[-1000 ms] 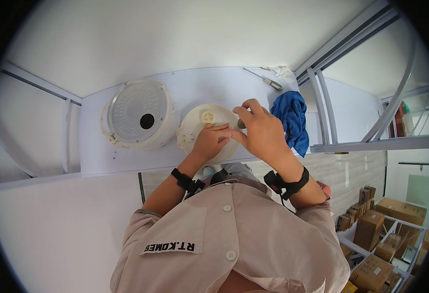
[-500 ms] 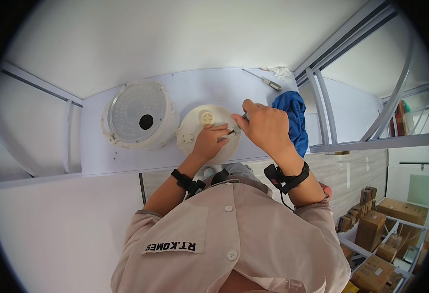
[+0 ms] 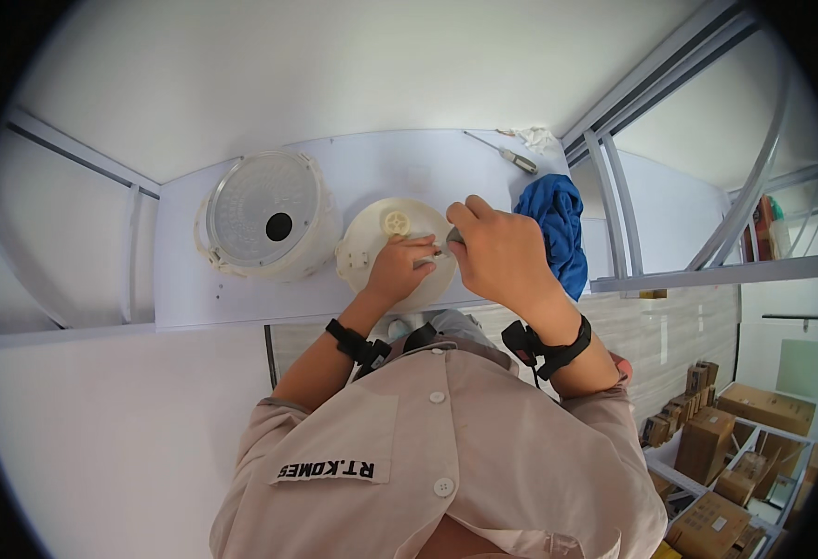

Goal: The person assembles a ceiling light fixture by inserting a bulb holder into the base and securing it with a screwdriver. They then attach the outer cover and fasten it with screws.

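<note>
A round cream plastic cover (image 3: pixel 364 233), probably an appliance lid, lies on the white table in front of me. A small ribbed round piece (image 3: pixel 396 224) sits on its far side. My left hand (image 3: pixel 401 268) rests on the cover with its fingers apart, steadying it. Beside those fingertips is a small dark and reddish part, too small to name. My right hand (image 3: pixel 502 247) is closed round a grey-handled screwdriver (image 3: pixel 455 237) over the cover's right side. Most of that tool is hidden by the hand.
A white rice cooker (image 3: pixel 314 247) with a clear round top stands at the left. Another screwdriver (image 3: pixel 520 161) lies at the far right, near crumpled white plastic (image 3: pixel 537 140). A blue cloth (image 3: pixel 558 224) is heaped right of my hand. Metal frames (image 3: pixel 614 210) border the table.
My right hand has turned slightly and shifted a little with the screwdriver. My left hand has stayed on the cover.
</note>
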`<move>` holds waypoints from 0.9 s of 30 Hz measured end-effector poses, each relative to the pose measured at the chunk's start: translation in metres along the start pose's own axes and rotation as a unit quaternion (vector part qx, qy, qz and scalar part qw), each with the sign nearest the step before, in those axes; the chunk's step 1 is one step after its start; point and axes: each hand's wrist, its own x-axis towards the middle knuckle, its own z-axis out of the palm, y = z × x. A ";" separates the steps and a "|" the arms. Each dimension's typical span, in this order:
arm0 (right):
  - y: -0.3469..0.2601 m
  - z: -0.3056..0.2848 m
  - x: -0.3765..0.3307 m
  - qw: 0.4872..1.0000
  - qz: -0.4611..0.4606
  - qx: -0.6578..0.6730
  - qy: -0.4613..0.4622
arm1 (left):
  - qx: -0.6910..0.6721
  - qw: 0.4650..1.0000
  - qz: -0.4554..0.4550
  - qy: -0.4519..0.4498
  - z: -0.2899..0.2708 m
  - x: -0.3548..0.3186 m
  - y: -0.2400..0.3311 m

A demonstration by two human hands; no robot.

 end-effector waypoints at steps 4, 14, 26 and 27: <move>0.000 0.004 0.004 1.000 -0.016 0.004 0.009 | 0.009 0.999 -0.021 -0.030 -0.004 0.001 0.003; -0.001 0.008 -0.009 0.998 0.032 0.063 -0.003 | 0.001 1.000 -0.015 -0.014 0.001 0.001 0.001; 0.001 -0.001 -0.025 0.984 0.037 0.173 0.010 | 0.024 1.000 -0.010 0.008 0.006 -0.001 0.003; 0.001 0.001 -0.025 0.984 0.038 0.174 0.014 | 0.026 1.000 -0.006 0.003 0.005 0.001 -0.001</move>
